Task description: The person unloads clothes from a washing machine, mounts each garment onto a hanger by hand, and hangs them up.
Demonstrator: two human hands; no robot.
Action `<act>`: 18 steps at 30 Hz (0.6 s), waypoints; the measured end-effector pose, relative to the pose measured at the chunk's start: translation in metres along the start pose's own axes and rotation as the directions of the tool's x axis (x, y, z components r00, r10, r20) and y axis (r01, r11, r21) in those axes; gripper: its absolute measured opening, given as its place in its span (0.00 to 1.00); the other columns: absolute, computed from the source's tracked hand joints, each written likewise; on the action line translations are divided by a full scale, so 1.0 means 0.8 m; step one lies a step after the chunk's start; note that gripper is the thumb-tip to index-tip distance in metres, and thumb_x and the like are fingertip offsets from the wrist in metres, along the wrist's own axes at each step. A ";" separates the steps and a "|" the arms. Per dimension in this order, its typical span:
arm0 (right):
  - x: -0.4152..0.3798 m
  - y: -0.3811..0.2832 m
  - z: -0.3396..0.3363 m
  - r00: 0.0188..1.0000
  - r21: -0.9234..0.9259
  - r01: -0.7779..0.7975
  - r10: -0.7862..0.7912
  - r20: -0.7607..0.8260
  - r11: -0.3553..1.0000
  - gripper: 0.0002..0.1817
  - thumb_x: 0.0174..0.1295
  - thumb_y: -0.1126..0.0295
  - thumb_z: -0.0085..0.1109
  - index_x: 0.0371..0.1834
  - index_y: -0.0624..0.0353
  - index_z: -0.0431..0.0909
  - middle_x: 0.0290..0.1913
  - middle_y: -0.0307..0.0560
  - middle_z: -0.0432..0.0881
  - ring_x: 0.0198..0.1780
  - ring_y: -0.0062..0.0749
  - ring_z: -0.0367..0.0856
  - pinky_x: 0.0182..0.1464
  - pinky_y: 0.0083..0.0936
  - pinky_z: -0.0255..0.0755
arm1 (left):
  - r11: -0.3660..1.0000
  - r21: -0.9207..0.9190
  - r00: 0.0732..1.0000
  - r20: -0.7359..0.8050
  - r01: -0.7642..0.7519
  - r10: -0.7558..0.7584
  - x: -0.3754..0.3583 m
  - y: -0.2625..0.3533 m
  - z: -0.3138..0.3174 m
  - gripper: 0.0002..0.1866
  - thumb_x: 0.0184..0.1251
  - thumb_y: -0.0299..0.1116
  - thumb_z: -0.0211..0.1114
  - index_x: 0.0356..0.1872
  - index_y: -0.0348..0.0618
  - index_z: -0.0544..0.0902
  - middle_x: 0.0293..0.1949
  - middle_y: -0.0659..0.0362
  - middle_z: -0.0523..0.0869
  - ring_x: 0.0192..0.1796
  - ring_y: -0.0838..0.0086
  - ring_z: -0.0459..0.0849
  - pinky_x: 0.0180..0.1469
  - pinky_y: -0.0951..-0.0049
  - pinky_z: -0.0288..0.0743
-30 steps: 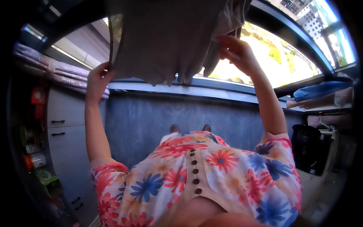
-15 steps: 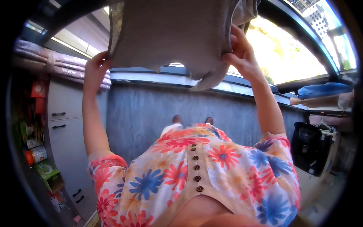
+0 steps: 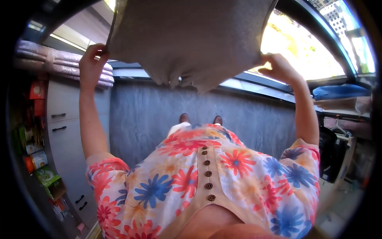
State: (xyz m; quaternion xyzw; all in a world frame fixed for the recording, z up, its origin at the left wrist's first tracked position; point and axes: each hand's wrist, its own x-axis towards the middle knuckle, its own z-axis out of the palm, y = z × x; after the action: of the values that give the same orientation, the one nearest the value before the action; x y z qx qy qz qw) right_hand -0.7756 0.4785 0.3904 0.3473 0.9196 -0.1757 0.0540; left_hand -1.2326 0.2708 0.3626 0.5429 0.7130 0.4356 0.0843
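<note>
A grey-brown piece of cloth (image 3: 187, 44), perhaps a garment, hangs stretched out in front of me. Its lower edge is ragged and bunched in the middle, and its top runs out of view. My left hand (image 3: 94, 59) pinches the cloth's left edge between thumb and fingers. On the other side, my right hand (image 3: 278, 67) grips the right edge, with the fingertips partly hidden by the fabric. Both arms are spread wide.
Behind the cloth runs a window with a sill (image 3: 270, 89). To the left are a tied curtain (image 3: 59, 61), a grey cabinet (image 3: 65, 107) and shelves with boxes (image 3: 47, 175). At right lie a blue cloth (image 3: 340, 92), a hanger (image 3: 337, 126) and a black bin-like object (image 3: 328, 155).
My hands have moved farther apart, the right one outward and slightly down, the left one outward and up. The cloth is now pulled wider, and its folded right side has spread out.
</note>
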 end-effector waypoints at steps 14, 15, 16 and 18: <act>-0.020 0.087 -0.029 0.801 0.130 -0.077 0.139 -0.582 0.988 0.06 0.54 0.74 0.57 0.34 0.61 0.79 0.26 0.43 0.82 0.31 0.22 0.79 0.37 0.20 0.70 | 0.833 0.525 0.979 0.182 -0.175 0.091 0.017 0.029 0.049 0.06 0.54 0.29 0.62 0.35 0.45 0.80 0.32 0.60 0.84 0.33 0.71 0.83 0.36 0.73 0.74; -0.021 0.096 -0.016 0.826 0.146 -0.086 0.152 -0.542 0.986 0.06 0.54 0.74 0.57 0.34 0.62 0.79 0.26 0.43 0.81 0.31 0.21 0.78 0.37 0.20 0.70 | 0.857 0.505 0.994 0.047 -0.107 0.096 0.019 0.022 0.042 0.07 0.54 0.30 0.62 0.36 0.45 0.80 0.32 0.59 0.84 0.33 0.71 0.83 0.35 0.74 0.74; -0.018 0.099 -0.010 0.854 0.163 -0.095 0.165 -0.494 0.982 0.06 0.54 0.74 0.57 0.34 0.63 0.79 0.27 0.43 0.81 0.31 0.21 0.77 0.38 0.19 0.69 | 0.879 0.475 0.993 -0.085 -0.037 0.088 0.020 0.007 0.027 0.08 0.54 0.30 0.62 0.36 0.44 0.80 0.31 0.59 0.84 0.33 0.71 0.83 0.35 0.74 0.74; -0.032 0.080 -0.043 0.829 0.283 -0.249 0.355 -0.433 0.926 0.06 0.55 0.74 0.56 0.34 0.64 0.79 0.25 0.41 0.80 0.30 0.17 0.74 0.37 0.17 0.67 | 0.949 0.297 0.991 -0.107 0.107 -0.078 0.027 0.009 -0.001 0.10 0.54 0.29 0.62 0.38 0.43 0.81 0.30 0.57 0.84 0.32 0.73 0.82 0.36 0.76 0.73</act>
State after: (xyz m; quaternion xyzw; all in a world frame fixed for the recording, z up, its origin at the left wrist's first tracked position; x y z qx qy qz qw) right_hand -0.7134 0.5197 0.4097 0.5249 0.8130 -0.1721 -0.1841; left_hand -1.2366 0.2888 0.3761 0.4941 0.7991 0.3423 -0.0129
